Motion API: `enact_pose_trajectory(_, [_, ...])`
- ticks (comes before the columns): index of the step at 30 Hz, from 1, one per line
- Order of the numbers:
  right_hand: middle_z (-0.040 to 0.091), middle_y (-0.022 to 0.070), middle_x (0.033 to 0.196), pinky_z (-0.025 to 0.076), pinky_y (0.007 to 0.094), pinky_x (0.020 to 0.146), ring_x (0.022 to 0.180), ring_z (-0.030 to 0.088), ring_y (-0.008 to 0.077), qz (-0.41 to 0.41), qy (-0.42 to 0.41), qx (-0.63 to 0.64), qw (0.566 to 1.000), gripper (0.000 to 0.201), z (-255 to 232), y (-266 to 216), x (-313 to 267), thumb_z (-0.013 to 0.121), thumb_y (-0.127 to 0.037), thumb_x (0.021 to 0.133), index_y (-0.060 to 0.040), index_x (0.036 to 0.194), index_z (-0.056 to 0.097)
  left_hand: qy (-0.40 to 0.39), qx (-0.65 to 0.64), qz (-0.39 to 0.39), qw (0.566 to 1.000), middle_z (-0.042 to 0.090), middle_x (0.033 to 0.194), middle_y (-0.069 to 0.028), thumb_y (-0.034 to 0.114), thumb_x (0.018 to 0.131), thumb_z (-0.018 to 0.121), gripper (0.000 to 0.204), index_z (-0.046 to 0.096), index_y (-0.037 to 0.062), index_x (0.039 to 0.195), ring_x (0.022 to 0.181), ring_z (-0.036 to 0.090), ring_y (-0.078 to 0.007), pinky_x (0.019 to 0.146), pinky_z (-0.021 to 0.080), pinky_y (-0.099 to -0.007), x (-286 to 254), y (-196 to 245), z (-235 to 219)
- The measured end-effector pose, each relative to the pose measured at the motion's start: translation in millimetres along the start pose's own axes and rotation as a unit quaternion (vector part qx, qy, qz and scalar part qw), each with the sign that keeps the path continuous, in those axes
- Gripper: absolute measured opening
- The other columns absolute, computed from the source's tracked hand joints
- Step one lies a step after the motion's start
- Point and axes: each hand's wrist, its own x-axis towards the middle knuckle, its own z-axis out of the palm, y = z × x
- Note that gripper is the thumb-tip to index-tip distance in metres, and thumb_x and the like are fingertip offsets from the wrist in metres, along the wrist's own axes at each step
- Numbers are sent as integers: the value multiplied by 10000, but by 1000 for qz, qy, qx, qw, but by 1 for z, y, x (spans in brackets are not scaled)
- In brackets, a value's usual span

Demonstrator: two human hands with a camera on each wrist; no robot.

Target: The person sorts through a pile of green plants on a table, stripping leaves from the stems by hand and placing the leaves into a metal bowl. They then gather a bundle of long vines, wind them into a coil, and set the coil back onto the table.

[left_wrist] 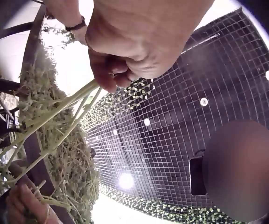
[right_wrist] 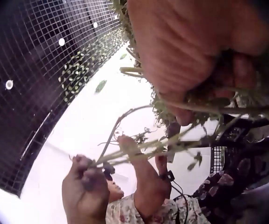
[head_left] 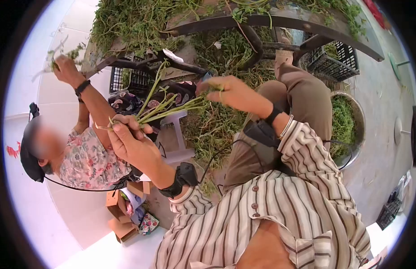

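Several long green stems (head_left: 165, 110) stretch between the two hands. The left hand (head_left: 135, 145) pinches their pale cut ends between thumb and fingers; in the left wrist view this hand (left_wrist: 132, 42) is at the top, with the stems (left_wrist: 55, 112) running down to the left. Curled round the leafy part of the stems is the right hand (head_left: 235, 93), which fills the upper right of the right wrist view (right_wrist: 195, 56). Some stems (right_wrist: 162, 147) there sag and bend between the hands. Part of what lies inside the right fist is hidden.
Heaps of greens (head_left: 132, 27) cover a dark-edged table (head_left: 279, 21) ahead. More greens lie on the floor between black crates (head_left: 335, 62). At right stands a round basin (head_left: 361, 123) of greens; at left, another person (head_left: 89, 154) holds up a sprig.
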Motion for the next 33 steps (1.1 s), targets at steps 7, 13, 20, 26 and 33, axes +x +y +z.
enact_pose_trajectory(7, [574, 150, 809, 442, 380, 663, 740, 549, 328, -83, 28, -242, 966, 177, 23, 9, 0, 605, -110, 756, -33, 912, 574, -18, -1, 5, 1000, 478, 657, -11, 214, 924, 476, 182, 511, 55, 844, 483, 353, -34, 428, 358, -179, -4, 3, 6])
enact_pose_trajectory(13, [551, 160, 773, 427, 440, 650, 757, 537, 368, -131, 72, -323, 934, 97, 17, 53, 9, 540, -92, 757, -28, 831, 535, -30, 80, 40, 996, 471, 663, -25, 249, 919, 478, 254, 493, 12, 827, 498, 347, -42, 416, 383, -182, -13, 8, 14])
enact_pose_trajectory(20, [520, 223, 736, 390, 448, 607, 697, 500, 406, 99, 161, -239, 953, 123, -19, 84, -5, 492, -87, 780, 29, 814, 515, 62, 495, 238, 833, 497, 690, -18, 156, 840, 568, 145, 544, 14, 850, 572, 455, -149, 470, 390, -252, 12, 22, -18])
enact_pose_trajectory(26, [447, 181, 626, 347, 398, 548, 559, 401, 316, -13, 198, -211, 957, 202, -15, 56, 9, 510, -160, 873, 35, 823, 502, -62, 170, -86, 980, 439, 607, 13, 209, 905, 494, 230, 565, -3, 851, 513, 395, -39, 433, 330, -177, 6, -49, -11])
enact_pose_trajectory(33, [508, 173, 713, 382, 383, 560, 625, 469, 327, -91, 121, -217, 964, 141, 2, 29, 5, 524, -122, 843, 12, 884, 535, -99, 96, -236, 962, 373, 634, 40, 330, 897, 518, 396, 552, -34, 1050, 519, 324, -44, 457, 290, -204, 11, -89, -7])
